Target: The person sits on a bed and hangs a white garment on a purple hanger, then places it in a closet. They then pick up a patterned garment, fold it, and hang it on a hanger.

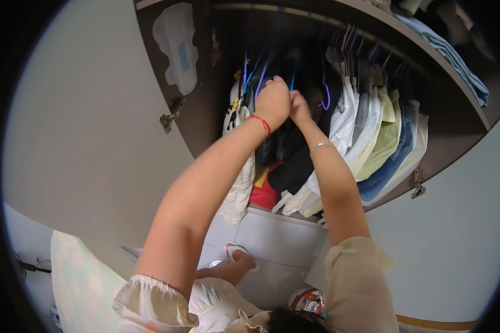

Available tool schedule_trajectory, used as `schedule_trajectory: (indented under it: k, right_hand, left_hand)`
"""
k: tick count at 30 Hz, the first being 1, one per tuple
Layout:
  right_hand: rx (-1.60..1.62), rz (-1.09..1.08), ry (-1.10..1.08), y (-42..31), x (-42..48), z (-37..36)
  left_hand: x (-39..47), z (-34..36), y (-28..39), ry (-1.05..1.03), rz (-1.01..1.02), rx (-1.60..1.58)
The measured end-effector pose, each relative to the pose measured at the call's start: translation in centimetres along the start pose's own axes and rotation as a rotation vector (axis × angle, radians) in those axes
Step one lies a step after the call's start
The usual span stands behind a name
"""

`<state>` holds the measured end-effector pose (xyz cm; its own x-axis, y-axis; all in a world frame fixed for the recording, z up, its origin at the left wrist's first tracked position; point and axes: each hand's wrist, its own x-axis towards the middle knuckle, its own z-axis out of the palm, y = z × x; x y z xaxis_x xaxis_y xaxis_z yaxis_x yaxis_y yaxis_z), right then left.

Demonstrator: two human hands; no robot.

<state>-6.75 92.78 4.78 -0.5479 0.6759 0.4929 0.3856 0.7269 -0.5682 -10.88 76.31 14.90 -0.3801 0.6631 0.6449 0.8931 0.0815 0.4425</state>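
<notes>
Both my hands reach into an open wardrobe, close together among dark hanging clothes (300, 162). My left hand (273, 100), with a red cord at the wrist, has curled fingers turned away from me. Just right of it is my right hand (301, 107), below a silver bracelet; its fingers are curled too. A blue hanger (292, 77) comes down to where the hands meet. What lies between the fingers is hidden. To the left hangs a purple hanger (261, 81), and a purple hook-shaped hanger end (326, 98) shows right of my hands.
White, yellow and green shirts (383, 137) hang at right from the rail (316, 17). A cream garment (237, 187) hangs at left, over the wardrobe's bottom edge. Doors stand open at left (87, 125) and right (450, 258). Red cloth (264, 193) lies at the bottom.
</notes>
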Motion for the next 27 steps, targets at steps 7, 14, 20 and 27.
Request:
schedule_trajectory:
  k: [7, 14, 20, 27]
  right_hand:
    - [-0.072, 0.089, 0.074, -1.7, -0.7, -0.5]
    - [-0.069, 0.029, 0.108, -2.9, -0.3, -0.4]
    - [-0.013, -0.086, 0.224, -2.0, -0.4, 0.2]
    - [0.166, -0.246, 0.423, -2.1, -0.6, -0.1]
  left_hand:
    - [1.5, 2.1, -3.7, -0.217, -0.085, 0.008]
    - [0.9, 4.3, -3.2, -0.102, -0.015, -0.177]
    - [1.2, 3.7, -3.7, -0.144, -0.021, -0.167]
    - [1.0, 3.8, -3.9, -0.125, 0.023, -0.214]
